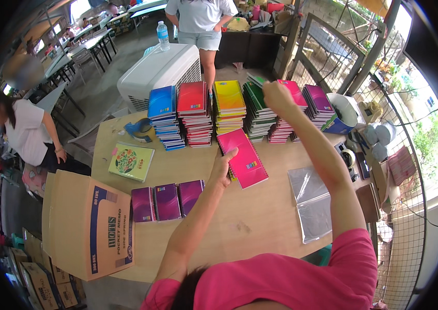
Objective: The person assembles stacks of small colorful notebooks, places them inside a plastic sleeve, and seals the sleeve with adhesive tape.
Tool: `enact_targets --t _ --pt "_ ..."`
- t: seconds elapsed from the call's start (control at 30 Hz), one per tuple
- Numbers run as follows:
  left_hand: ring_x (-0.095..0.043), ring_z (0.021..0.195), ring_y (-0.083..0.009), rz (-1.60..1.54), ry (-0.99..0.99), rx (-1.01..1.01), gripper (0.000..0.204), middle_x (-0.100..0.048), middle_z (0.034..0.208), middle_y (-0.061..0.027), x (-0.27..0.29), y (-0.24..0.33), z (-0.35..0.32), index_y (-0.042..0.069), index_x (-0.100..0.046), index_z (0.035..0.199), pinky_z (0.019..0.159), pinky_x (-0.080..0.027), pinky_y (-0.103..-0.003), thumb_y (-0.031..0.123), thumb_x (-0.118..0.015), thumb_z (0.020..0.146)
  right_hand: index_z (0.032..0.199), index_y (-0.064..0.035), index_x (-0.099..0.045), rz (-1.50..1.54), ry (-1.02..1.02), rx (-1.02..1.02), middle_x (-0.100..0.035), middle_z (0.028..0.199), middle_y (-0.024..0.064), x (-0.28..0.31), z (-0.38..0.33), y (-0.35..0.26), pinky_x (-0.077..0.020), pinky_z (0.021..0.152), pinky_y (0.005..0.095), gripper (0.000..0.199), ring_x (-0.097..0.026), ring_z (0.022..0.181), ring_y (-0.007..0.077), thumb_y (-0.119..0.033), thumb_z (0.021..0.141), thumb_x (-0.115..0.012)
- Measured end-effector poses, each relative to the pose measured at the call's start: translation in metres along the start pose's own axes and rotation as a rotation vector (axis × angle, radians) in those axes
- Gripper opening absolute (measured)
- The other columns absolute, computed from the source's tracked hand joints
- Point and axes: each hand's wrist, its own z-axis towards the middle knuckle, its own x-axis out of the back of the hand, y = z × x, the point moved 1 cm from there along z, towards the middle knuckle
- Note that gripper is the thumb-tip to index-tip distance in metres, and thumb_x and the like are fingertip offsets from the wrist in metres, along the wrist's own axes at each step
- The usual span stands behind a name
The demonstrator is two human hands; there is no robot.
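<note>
A pale wooden table [260, 219] carries the work, with a mesh fence [407, 217] running past its right edge. Beyond the far edge, toward the left, a white air cooler [154, 70] closes off that side, and a person in a white top [198, 15] stands behind it. An open cardboard box [95, 227] covers the near-left corner and juts out past the left edge.

Six notebook stacks form a wall along the far edge: blue [167, 121], red [194, 116], yellow [229, 108], green [258, 111], pink [281, 133] and purple [319, 101]. A white-and-blue bin [344, 111] stands by the far-right corner. Clear plastic sheets [309, 204] lie near the right edge. Three purple notebooks [167, 201] lie in a row just beside the box.

The pink notebook [243, 157] is above the middle of the surface, in front of the stacks, clasped in the left hand [223, 168] with the thumb over its cover. The right hand [279, 98] is at the green stack, fingers curled; whether they grip anything cannot be told. A green-covered notebook [131, 161] lies near the left edge, with a blue tape dispenser [140, 130] by the far-left corner.

Bare surface stretches from the left forearm to the plastic sheets and down toward the near edge; the right forearm spans the right side.
</note>
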Motion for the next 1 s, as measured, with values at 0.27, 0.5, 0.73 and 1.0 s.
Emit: enact_targets --t 0.27,0.5,0.73,1.0 --pt "-0.067 0.102 -0.0224 -0.35 -0.425 0.329 0.056 -0.065 0.121 -0.0138 -0.01 0.002 -0.01 0.0 -0.052 0.133 0.089 -0.055 -0.04 0.039 -0.062 0.093 0.108 -0.0097 -0.072 0.64 -0.104 0.938 -0.07 0.112 0.0089 0.044 -0.124 -0.017 -0.0493 0.1 0.0453 0.034 -0.064 0.11 0.0332 0.002 0.077 -0.068" --pt "-0.07 0.086 -0.0244 -0.186 -0.258 0.505 0.039 -0.071 0.101 -0.0141 -0.024 -0.032 -0.032 -0.002 -0.064 0.113 0.078 -0.058 -0.038 0.03 -0.059 0.092 0.109 -0.009 -0.072 0.508 0.231 -0.148 -0.07 0.111 0.0145 0.027 -0.109 0.113 -0.0509 0.095 0.0398 0.036 -0.066 0.103 0.0296 -0.01 0.074 -0.074" --pt "-0.069 0.086 -0.0231 -0.157 -0.236 0.43 0.037 -0.069 0.101 -0.0132 -0.027 -0.048 -0.011 -0.002 -0.059 0.117 0.075 -0.058 -0.036 0.025 -0.06 0.092 0.123 -0.0107 -0.067 0.09 -0.244 -1.035 -0.055 0.139 0.0183 -0.013 -0.058 0.268 -0.0411 0.105 0.0545 0.055 -0.044 0.134 0.0379 -0.046 0.081 -0.077" --pt "-0.067 0.089 -0.0217 -0.098 -0.125 0.278 0.039 -0.066 0.103 -0.0118 -0.014 -0.036 -0.018 0.001 -0.053 0.124 0.074 -0.058 -0.036 0.024 -0.06 0.092 0.12 -0.0105 -0.068 0.159 -0.077 -1.109 -0.064 0.127 0.0124 0.01 -0.04 0.202 -0.0485 0.096 0.0488 0.054 -0.057 0.122 0.0309 -0.035 0.075 -0.084"
